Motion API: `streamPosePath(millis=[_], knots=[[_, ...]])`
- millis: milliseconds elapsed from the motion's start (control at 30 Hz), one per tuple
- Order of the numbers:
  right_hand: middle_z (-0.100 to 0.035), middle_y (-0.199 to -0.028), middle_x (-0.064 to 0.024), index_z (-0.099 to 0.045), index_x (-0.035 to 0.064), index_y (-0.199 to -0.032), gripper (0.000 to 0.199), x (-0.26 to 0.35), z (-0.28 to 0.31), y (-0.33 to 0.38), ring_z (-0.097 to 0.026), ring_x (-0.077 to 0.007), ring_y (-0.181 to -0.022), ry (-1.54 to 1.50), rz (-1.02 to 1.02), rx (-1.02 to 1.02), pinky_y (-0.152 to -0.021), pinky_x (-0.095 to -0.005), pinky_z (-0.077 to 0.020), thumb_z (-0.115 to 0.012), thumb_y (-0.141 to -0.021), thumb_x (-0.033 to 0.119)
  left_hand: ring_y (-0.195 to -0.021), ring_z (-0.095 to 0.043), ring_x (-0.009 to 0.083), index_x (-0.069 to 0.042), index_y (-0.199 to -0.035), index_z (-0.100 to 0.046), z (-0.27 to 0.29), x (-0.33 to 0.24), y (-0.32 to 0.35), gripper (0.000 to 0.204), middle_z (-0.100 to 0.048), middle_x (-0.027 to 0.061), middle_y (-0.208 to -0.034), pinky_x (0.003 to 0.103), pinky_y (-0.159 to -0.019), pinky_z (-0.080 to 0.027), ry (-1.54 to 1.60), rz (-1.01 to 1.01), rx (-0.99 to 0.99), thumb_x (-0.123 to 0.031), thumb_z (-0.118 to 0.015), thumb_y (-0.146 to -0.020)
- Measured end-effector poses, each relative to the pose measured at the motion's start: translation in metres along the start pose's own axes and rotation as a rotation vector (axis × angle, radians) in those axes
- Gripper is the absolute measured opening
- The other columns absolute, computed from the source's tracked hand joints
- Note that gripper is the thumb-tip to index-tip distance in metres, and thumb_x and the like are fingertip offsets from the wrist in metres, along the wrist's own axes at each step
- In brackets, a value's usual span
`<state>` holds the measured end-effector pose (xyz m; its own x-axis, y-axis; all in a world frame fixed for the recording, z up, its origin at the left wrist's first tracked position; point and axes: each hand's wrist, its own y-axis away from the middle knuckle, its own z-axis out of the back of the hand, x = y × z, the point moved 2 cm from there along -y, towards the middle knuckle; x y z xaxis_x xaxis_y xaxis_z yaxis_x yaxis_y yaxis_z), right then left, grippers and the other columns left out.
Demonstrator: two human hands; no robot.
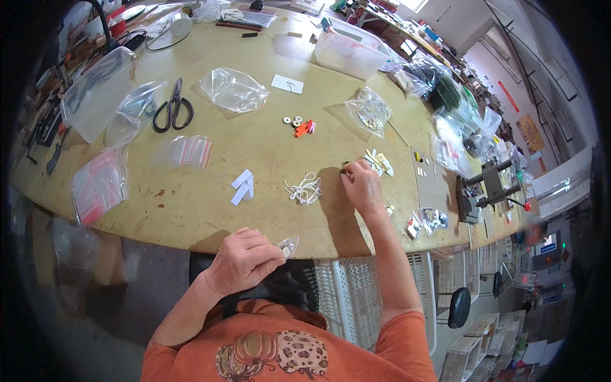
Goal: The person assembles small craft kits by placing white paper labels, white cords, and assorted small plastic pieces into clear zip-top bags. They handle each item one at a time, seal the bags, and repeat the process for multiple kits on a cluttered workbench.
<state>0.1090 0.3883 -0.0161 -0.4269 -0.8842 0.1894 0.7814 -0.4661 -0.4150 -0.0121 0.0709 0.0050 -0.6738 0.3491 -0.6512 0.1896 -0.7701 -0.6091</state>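
My left hand (245,260) is closed at the table's near edge, gripping a small clear plastic bag (289,246) with pale round pieces inside. Farther right, my right hand (363,186) reaches onto the table with its fingertips pinched together. Something small and dark shows at those fingertips, too small to name. Just beyond that hand lies a loose pile of cream and white flat pieces (380,163). White cords (304,189) lie tangled between my hands. White paper strips (242,186) are to their left.
Black-handled scissors (173,109), zip bags (191,153) and a clear plastic tub (95,95) are on the left. Orange pieces (304,128) with pale rings (291,120) lie mid-table. A metal hand press (489,191) stands at right; another tub (351,51) is at the back.
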Motion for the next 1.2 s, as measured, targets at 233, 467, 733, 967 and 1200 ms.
streamPosePath(millis=[233, 467, 733, 967, 1200], knots=[[-0.075, -0.091, -0.0051, -0.069, 0.011, -0.099, 0.01, -0.034, 0.013, 0.006, -0.067, -0.0092, -0.068, -1.417, -0.777, -0.021, -0.057, -0.0207, -0.0436, -0.074, -0.092, 0.015, -0.068, -0.06, 0.0255, -0.008, -0.083, -0.068, -0.002, 0.006, 0.002, 0.011, -0.066, 0.0043, -0.075, 0.037, -0.066, -0.046, 0.044, 0.032, -0.022, -0.008, -0.079, -0.08], [-0.075, -0.093, -0.0019, -0.069, 0.0129, -0.103, 0.011, -0.019, 0.026, 0.011, -0.066, -0.007, -0.071, -1.505, -0.792, -0.044, -0.058, -0.0202, -0.0424, -0.073, -0.093, 0.015, -0.069, -0.061, 0.0253, -0.009, -0.084, -0.067, -0.004, 0.007, 0.002, 0.012, -0.066, 0.004, -0.075, 0.037, -0.066, -0.047, 0.029, 0.04, -0.008, -0.008, -0.079, -0.081], [-0.068, -0.095, 0.0032, -0.069, 0.012, -0.108, 0.013, -0.002, 0.029, 0.004, -0.06, -0.0077, -0.078, -1.611, -0.654, 0.005, -0.068, -0.0225, -0.0444, -0.072, -0.095, 0.014, -0.07, -0.061, 0.0257, -0.01, -0.084, -0.066, 0.002, 0.004, 0.002, 0.013, -0.063, 0.004, -0.074, 0.037, -0.067, -0.048, 0.01, 0.044, -0.03, -0.01, -0.079, -0.081], [-0.066, -0.13, -0.0082, -0.069, 0.0072, -0.111, 0.015, 0.123, 0.075, 0.048, -0.058, -0.0185, -0.123, -1.808, -0.53, 0.205, -0.101, -0.0374, -0.0445, -0.065, -0.096, 0.009, -0.069, -0.058, 0.021, -0.012, -0.082, -0.065, 0.002, -0.003, 0.0, 0.016, -0.058, 0.0007, -0.072, 0.035, -0.065, -0.045, -0.255, -0.05, -0.097, -0.012, -0.08, -0.077], [-0.06, -0.135, -0.0112, -0.071, 0.0052, -0.105, 0.017, 0.149, 0.063, 0.072, -0.052, -0.0209, -0.13, -1.645, -0.494, 0.22, -0.112, -0.0383, -0.0368, -0.073, -0.089, 0.0, -0.067, -0.055, 0.0166, -0.015, -0.076, -0.058, 0.004, -0.012, 0.0, 0.02, -0.05, -0.0023, -0.068, 0.032, -0.064, -0.043, -0.336, -0.068, -0.178, -0.017, -0.079, -0.076]])
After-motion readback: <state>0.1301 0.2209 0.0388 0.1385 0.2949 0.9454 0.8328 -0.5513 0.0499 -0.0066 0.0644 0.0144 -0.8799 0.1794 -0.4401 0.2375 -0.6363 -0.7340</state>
